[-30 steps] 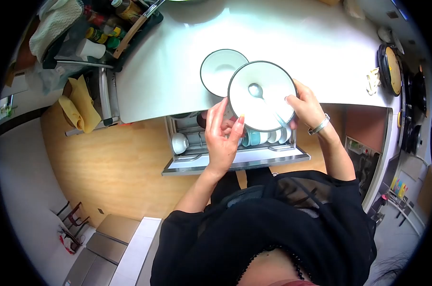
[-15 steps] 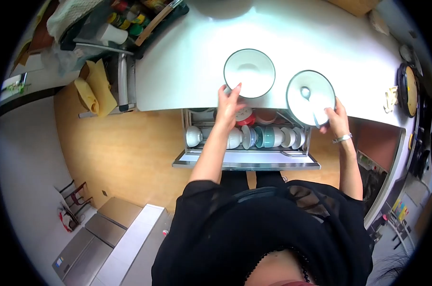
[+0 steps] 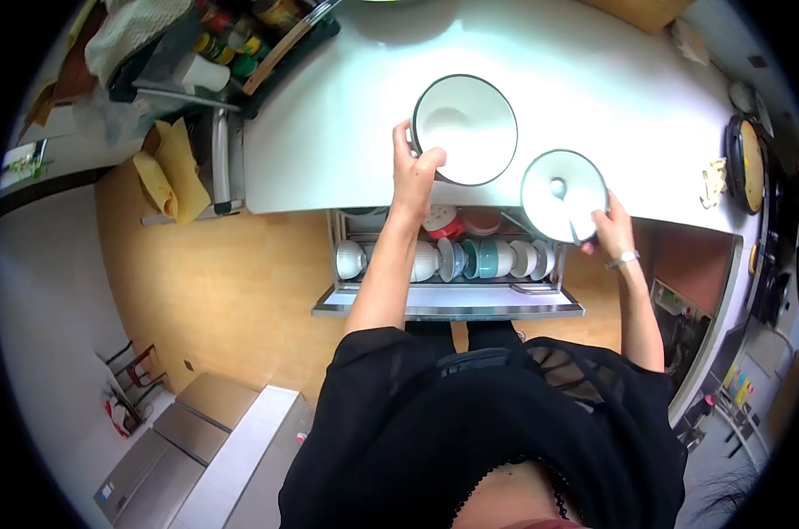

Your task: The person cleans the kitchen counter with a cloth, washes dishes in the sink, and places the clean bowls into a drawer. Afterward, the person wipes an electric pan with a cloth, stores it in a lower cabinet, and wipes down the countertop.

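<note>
Gripping the far bowl [image 3: 466, 123] by its near-left rim in the left hand [image 3: 414, 172], hooking the thumb [image 3: 432, 160] over the inside edge and wrapping the fingers [image 3: 401, 138] round the outer wall. Reaching forward with the left arm [image 3: 384, 273] nearly straight, slanting a bit right toward the far side. Pinching the near bowl [image 3: 545, 212] at its right rim in the right hand [image 3: 616, 231], with a spoon [image 3: 557, 187] lying inside and pointing its handle toward those fingers. Holding the right arm [image 3: 642, 319] out wider, with a silvery band [image 3: 623, 259] on the wrist. So, got both hands closed, one bowl apiece, showing white insides and dark rims. Got the far bowl over the white counter [image 3: 329, 132], farther away and left of the near one, with just a narrow gap between; can't tell if resting or lifted. Got the near bowl at the counter's near edge, partly above the right end of an open drawer [image 3: 448, 310]. Can see white and teal crockery [image 3: 488, 259] lined up in there, plus a red dish [image 3: 450, 228] farther in. Far left, can spot bottles [image 3: 212, 46] with coloured labels, way too small and blurry to read. Far right, just a round pan [image 3: 751, 167] with a tan surface.
</note>
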